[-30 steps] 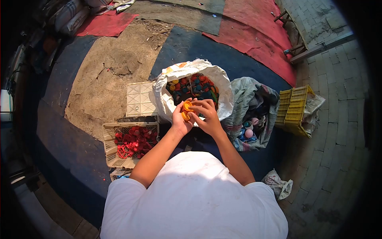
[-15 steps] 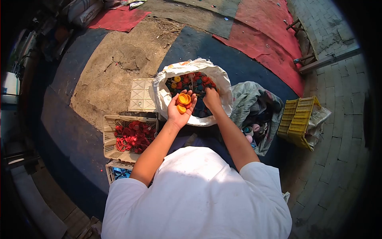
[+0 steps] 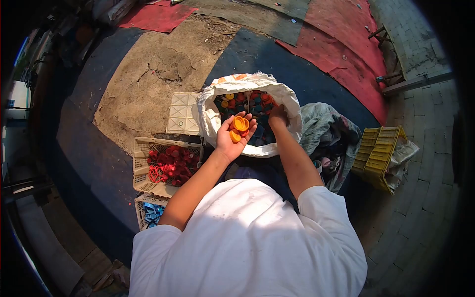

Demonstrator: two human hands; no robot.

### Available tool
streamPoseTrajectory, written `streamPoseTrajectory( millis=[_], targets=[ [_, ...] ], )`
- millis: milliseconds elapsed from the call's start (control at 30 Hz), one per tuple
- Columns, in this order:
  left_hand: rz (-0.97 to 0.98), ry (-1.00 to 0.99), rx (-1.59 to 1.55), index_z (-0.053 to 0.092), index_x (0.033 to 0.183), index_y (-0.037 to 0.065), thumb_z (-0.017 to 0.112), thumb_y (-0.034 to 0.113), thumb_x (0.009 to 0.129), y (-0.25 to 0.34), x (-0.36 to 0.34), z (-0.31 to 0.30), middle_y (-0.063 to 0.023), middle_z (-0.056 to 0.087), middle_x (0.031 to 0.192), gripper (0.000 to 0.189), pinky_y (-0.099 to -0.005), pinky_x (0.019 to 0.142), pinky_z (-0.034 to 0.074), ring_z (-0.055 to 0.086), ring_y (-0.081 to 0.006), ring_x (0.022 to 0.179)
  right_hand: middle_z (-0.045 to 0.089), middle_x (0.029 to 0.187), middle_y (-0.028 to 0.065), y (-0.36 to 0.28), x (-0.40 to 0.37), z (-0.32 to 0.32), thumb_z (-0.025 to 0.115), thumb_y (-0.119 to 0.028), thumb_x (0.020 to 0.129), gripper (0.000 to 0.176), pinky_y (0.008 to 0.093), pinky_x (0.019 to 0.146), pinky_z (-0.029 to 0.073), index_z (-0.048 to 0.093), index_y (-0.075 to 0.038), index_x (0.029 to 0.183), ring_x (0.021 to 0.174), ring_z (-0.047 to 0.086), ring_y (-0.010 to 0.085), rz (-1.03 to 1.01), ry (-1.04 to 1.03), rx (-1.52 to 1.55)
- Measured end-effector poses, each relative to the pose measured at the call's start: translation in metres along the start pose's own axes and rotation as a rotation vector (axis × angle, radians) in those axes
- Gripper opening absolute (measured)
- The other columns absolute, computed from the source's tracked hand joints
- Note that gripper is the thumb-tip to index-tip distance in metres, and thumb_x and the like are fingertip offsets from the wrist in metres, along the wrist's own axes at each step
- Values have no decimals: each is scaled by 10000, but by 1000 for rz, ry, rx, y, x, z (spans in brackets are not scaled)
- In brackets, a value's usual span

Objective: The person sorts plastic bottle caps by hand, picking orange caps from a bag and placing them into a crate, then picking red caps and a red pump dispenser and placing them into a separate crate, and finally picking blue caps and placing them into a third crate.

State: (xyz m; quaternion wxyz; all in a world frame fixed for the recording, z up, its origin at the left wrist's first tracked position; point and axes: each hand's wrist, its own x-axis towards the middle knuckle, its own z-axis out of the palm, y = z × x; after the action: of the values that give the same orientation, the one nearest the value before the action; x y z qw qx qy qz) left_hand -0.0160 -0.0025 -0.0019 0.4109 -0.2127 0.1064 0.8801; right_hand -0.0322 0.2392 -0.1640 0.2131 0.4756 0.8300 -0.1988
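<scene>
My left hand (image 3: 228, 142) is palm up over the near-left rim of a white woven sack (image 3: 210, 89). Cupped in it are several orange plastic caps (image 3: 241, 123), with a few red ones among them. My right hand (image 3: 278, 117) reaches inside the sack by its right wall, in shadow. Its fingers are too dark and hidden to tell what they hold. Mixed red, yellow, green and dark caps (image 3: 256, 101) fill the sack.
Left of the sack is a beige crate (image 3: 141, 183) of red plastic pieces (image 3: 173, 166). A smaller crate (image 3: 140, 214) with blue pieces sits below it. To the right are a grey-green sack (image 3: 316, 119) and a yellow crate (image 3: 381, 153).
My right hand has moved from the middle of the caps toward the sack's right inner wall. My left hand still holds the orange caps. The whole view has shifted slightly.
</scene>
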Motion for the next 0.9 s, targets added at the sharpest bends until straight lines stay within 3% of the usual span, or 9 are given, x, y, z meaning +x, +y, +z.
streamPoseTrajectory(
  millis=[33, 200, 367, 467, 667, 867, 900],
  targets=[
    [-9, 8, 12, 629, 1205, 34, 458, 258, 1058, 0, -1, -1, -147, 662, 1249, 318, -469, 1069, 505, 622, -330, 1181, 475, 1421, 104, 0, 0, -1, 620, -86, 961, 377, 498, 980, 552, 572, -121, 1333, 1271, 582, 337, 5, -10, -13],
    [-7, 13, 26, 627, 1214, 39, 456, 261, 1058, -1, 2, -5, -143, 661, 1251, 320, -467, 1066, 505, 623, -327, 1178, 671, 1277, 174, 9, 2, 11, 389, -378, 1060, 394, 514, 943, 538, 569, -130, 1308, 1166, 666, 371, -57, 141, -11],
    [-24, 18, 10, 625, 1223, 41, 456, 258, 1058, 0, 3, -5, -143, 661, 1249, 321, -463, 1062, 507, 622, -327, 1178, 609, 1375, 141, 1, -42, -29, 480, -244, 1048, 308, 488, 966, 553, 587, -135, 1316, 1234, 633, 332, -142, 69, -123],
    [-18, 22, 13, 623, 1232, 46, 457, 259, 1059, -1, 4, -4, -142, 661, 1245, 321, -460, 1060, 509, 619, -323, 1178, 565, 1431, 124, 3, -37, -31, 457, -213, 1058, 313, 469, 976, 557, 607, -161, 1328, 1271, 609, 317, -136, 1, -188],
    [-23, 26, 12, 633, 1233, 43, 443, 264, 1061, -3, 5, -5, -146, 671, 1236, 338, -452, 1051, 513, 638, -326, 1153, 657, 1317, 130, 9, -20, -22, 492, -208, 1027, 310, 489, 983, 547, 603, -143, 1309, 1230, 639, 329, -125, -7, -150],
    [-40, -3, 3, 613, 1256, 51, 451, 272, 1063, -3, 6, -6, -146, 656, 1251, 335, -464, 1056, 512, 618, -332, 1172, 669, 1294, 159, 5, -34, -28, 490, -197, 1002, 317, 481, 985, 542, 643, -142, 1275, 1218, 645, 338, -123, 47, -116],
    [-39, 2, 4, 612, 1256, 50, 444, 274, 1065, -3, 6, -6, -148, 653, 1254, 339, -466, 1055, 512, 618, -333, 1171, 631, 1362, 124, 7, -23, -22, 415, -220, 1068, 342, 510, 968, 552, 606, -170, 1347, 1258, 618, 337, -114, 17, -128]
  ],
)
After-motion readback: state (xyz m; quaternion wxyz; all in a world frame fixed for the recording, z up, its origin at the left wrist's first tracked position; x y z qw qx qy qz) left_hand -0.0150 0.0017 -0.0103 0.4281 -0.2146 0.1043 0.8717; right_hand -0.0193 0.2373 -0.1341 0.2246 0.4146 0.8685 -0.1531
